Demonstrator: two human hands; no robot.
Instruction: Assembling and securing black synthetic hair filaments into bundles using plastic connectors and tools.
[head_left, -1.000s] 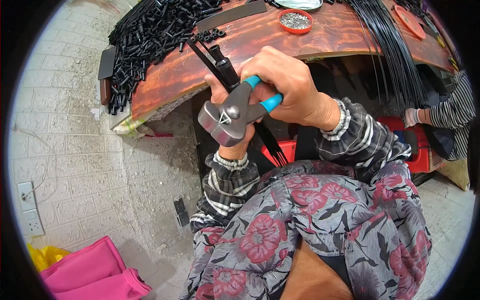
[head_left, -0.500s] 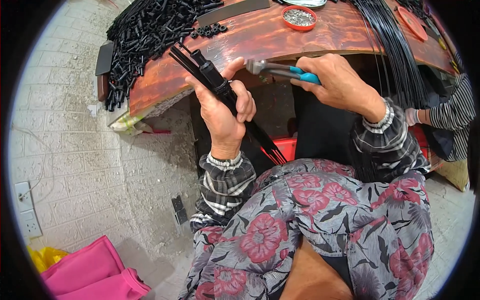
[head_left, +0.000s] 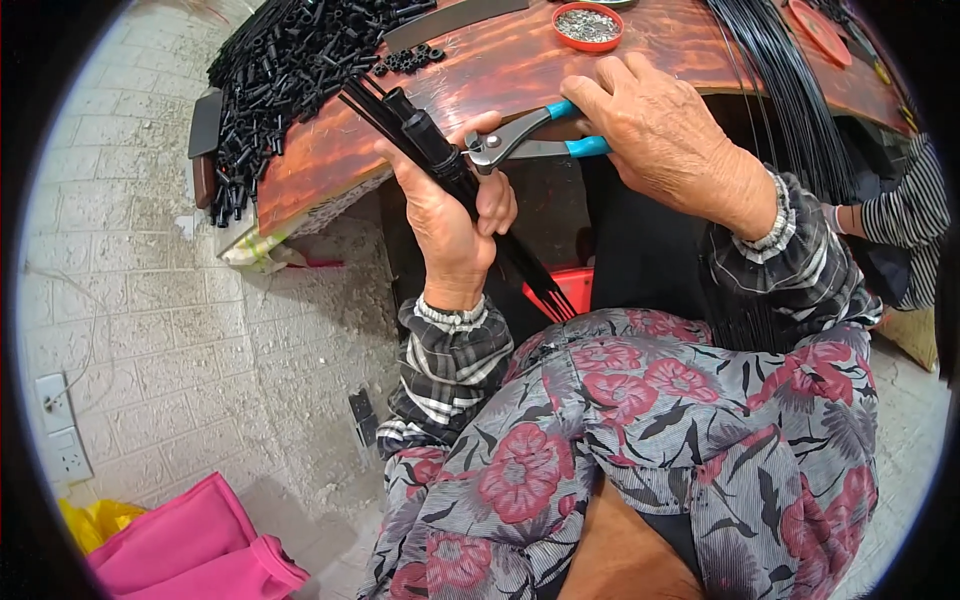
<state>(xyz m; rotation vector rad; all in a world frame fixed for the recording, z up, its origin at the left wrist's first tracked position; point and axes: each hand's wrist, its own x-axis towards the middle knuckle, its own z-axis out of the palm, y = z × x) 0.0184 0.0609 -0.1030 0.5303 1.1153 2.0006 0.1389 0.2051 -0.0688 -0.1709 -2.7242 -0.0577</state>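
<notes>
My left hand point(head_left: 447, 225) is closed around a bundle of black rods point(head_left: 527, 272), tilted with its upper end toward the table. A black stepped tubular fitting point(head_left: 430, 138) sits near the top of the bundle, with thin rods sticking out beside it. In my right hand point(head_left: 668, 135) is a pair of pliers point(head_left: 517, 139) with blue-sleeved handles, spread apart. The pliers' head lies close against the fitting by my left fingers; whether the jaws grip anything is too small to tell.
A heap of black plastic fittings point(head_left: 290, 85) covers the left of the reddish wooden table point(head_left: 480, 85). A red dish of small metal pieces point(head_left: 587, 27) stands at the back. Long black rods point(head_left: 790, 110) hang over the edge at right, near another person's striped sleeve point(head_left: 905, 215).
My right hand has turned the pliers and brought their head left to the fitting. The handles have spread apart. My left hand keeps its hold on the bundle.
</notes>
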